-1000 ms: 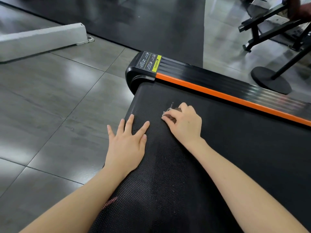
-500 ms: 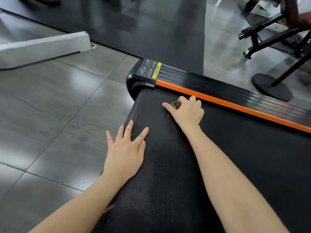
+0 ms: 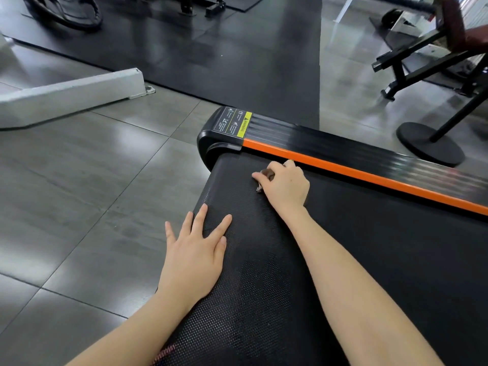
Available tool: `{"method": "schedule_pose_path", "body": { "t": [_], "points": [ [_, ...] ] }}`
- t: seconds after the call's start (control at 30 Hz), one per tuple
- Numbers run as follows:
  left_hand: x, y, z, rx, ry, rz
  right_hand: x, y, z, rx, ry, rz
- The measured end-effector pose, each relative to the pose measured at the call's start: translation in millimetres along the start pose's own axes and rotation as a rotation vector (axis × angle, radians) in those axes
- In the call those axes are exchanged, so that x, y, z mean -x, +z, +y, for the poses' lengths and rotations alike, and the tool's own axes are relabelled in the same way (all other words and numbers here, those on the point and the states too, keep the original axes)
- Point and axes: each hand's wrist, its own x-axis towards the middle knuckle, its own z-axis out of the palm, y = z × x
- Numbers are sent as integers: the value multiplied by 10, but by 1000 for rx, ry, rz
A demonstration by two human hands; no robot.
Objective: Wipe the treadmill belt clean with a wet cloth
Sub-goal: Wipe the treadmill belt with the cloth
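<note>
The treadmill belt (image 3: 369, 260) is black, matte and finely dimpled, a wide flat band under both hands, with its end edge just ahead of the left hand (image 3: 195, 249). Beyond the right hand (image 3: 285, 187) runs a glossy ribbed black side rail (image 3: 356, 151) with a straight orange stripe (image 3: 369, 177). The rail ends in a rounded plastic corner bearing a black and yellow warning label (image 3: 233, 122). Left of the left hand lies shiny grey tiled floor (image 3: 79, 180). The right hand is curled, knuckles up, fingers bunched around a small dark brownish cloth (image 3: 266, 175) pressed on the belt close to the stripe; most of the wad is hidden beneath the palm. The left hand lies flat on the belt's edge, fingers straight and spread, holding nothing
</note>
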Motion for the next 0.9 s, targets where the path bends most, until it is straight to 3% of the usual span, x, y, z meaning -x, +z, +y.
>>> {"method": "schedule_pose_path", "body": {
  "t": [0.1,0.27,0.43,0.53,0.7,0.77,0.9],
  "points": [
    [-8,-11,3,11,-6,6,-34,52,-48,13,12,-21],
    [-4,-27,4,6,-19,-38,579,-247,121,-27,-225,-87],
    [2,-57,35,-20,-25,-50,1755,-652,497,-99,-319,17],
    [5,-78,46,-12,-26,-69,1897,-714,621,-33,-350,10],
    [8,-89,59,-28,-14,-52,1678,-663,449,28,10,6],
    [-5,-108,66,-45,-9,-56,1955,-687,284,32,45,29],
    [50,-181,72,-63,-12,-100,2971,-930,69,-32,-264,-25]
  ]
}}
